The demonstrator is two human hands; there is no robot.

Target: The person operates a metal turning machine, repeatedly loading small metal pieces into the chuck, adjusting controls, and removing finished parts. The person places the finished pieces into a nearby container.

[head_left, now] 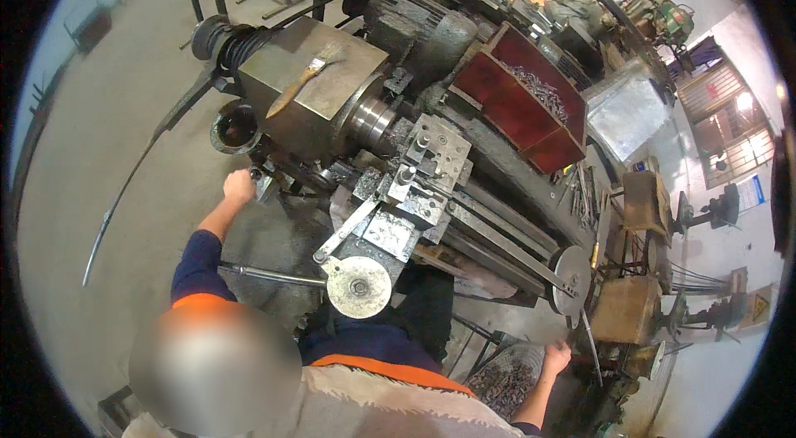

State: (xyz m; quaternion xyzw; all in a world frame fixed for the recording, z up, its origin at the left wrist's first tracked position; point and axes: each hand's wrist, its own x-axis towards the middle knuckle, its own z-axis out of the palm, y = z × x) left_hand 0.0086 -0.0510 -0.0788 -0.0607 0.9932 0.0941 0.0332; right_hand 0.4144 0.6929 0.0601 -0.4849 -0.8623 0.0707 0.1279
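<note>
I stand at a lathe with a grey metal headstock cover (323, 57) and a shiny round chuck (371, 120). My left hand (239, 187) is closed, at a small metal fitting (264, 183) below the headstock; what its fingers grip is partly hidden. My right hand (557, 357) is closed above a basket of small metal parts (507, 376), left of a thin lever (591, 347). Whatever its fingers hold is too small to make out. Between my hands sit the tool post (419, 193), a pale round disc (358, 287) and a flat link arm (347, 229).
A paintbrush (297, 91) lies on the headstock cover. Behind the bed stands a red bin (510, 119) of small metal pieces. A long rod (137, 181) slants out at the left. Another disc (570, 279) sits at the right end, with hand tools (584, 198) behind.
</note>
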